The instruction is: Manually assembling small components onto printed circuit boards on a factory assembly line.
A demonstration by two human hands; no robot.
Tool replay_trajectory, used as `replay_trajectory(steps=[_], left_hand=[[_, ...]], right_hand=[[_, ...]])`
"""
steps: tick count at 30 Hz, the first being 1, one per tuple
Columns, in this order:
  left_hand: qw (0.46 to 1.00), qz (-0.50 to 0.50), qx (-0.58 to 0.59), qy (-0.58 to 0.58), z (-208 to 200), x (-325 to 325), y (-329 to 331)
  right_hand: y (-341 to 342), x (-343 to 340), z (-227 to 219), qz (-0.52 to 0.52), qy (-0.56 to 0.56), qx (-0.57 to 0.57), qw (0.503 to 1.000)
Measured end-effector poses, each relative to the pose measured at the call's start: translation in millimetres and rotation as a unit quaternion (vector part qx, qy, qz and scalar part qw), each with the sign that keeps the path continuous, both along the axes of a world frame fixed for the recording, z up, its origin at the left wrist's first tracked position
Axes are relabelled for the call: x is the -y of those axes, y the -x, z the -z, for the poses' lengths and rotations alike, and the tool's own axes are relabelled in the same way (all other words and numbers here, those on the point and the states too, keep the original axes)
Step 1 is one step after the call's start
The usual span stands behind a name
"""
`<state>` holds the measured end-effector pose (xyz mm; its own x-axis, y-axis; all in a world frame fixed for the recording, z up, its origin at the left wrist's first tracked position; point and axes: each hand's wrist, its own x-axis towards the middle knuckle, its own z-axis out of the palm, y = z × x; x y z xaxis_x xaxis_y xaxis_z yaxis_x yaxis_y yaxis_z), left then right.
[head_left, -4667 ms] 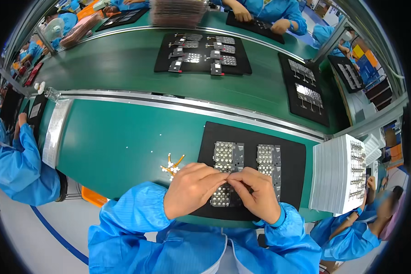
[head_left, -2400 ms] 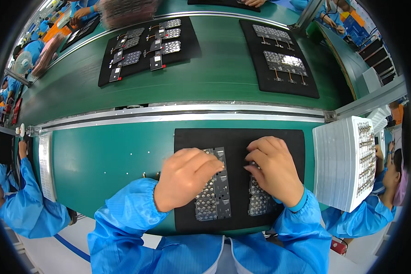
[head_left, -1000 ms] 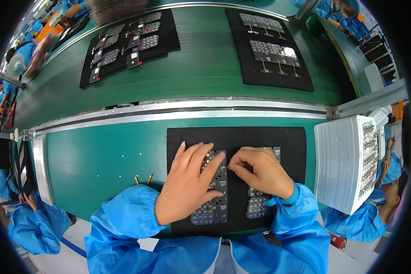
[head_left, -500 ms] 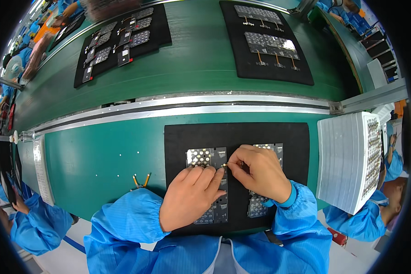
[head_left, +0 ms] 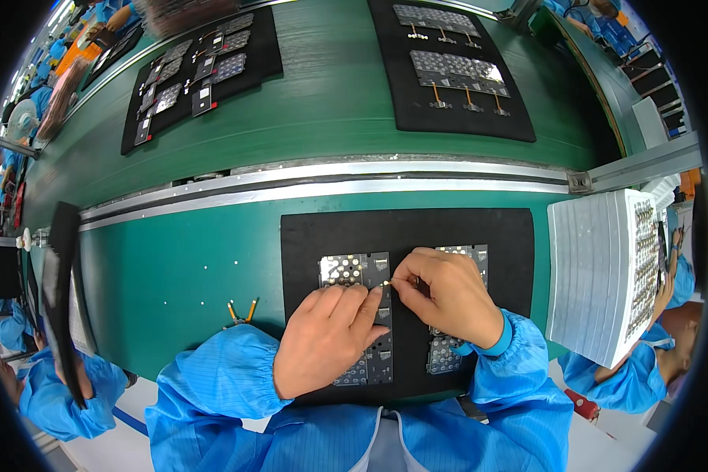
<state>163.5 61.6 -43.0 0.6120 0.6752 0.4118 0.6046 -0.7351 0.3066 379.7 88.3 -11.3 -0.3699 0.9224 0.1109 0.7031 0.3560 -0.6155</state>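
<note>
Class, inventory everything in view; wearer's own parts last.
Near mat: one, black, centre
Board panels: two, grey, on it
Strips: two visible, orange, mat's left
Tray stack: one, white, mat's right
Near table: one, green, under mat
Rail: one, silver, across middle
Far mats: two, black, just beyond rail
Slab: one, black, far left
People: several, blue clothing, edges
Sleeves: two, blue, bottom
Left hand: one, bare, on left panel
Right hand: one, bare, at its edge

Left board (head_left: 352, 269) partly covered, blurred, apparently flat panel (head_left: 63, 291)

A silvery rail (head_left: 448, 186) borders a green surface (head_left: 315, 110) (a pale fan (head_left: 22, 118) stands leftward).
</note>
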Motion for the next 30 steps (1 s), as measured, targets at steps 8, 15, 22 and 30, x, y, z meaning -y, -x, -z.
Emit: replay_trajectory(steps=[8, 15, 22, 30], left_hand=[[1.0, -0.01, -0.007, -0.002, 3, 1, -8], [0.999, 0.01, -0.049, -0.009, 3, -2, -13], [0.996, -0.018, -0.085, -0.021, 0, 2, -27], [0.989, -0.123, 0.035, 0.076, -26, 12, -2]], right_hand=[[-5, 0, -1, 0.001, 0.001, 0.003, 1.0], [-10, -1, 0, 0.004, -0.001, 0.0, 1.0], [-13, 4, -4, 0.015, -0.021, 0.007, 1.0], [-26, 6, -32, 0.053, -0.082, 0.023, 0.995]])
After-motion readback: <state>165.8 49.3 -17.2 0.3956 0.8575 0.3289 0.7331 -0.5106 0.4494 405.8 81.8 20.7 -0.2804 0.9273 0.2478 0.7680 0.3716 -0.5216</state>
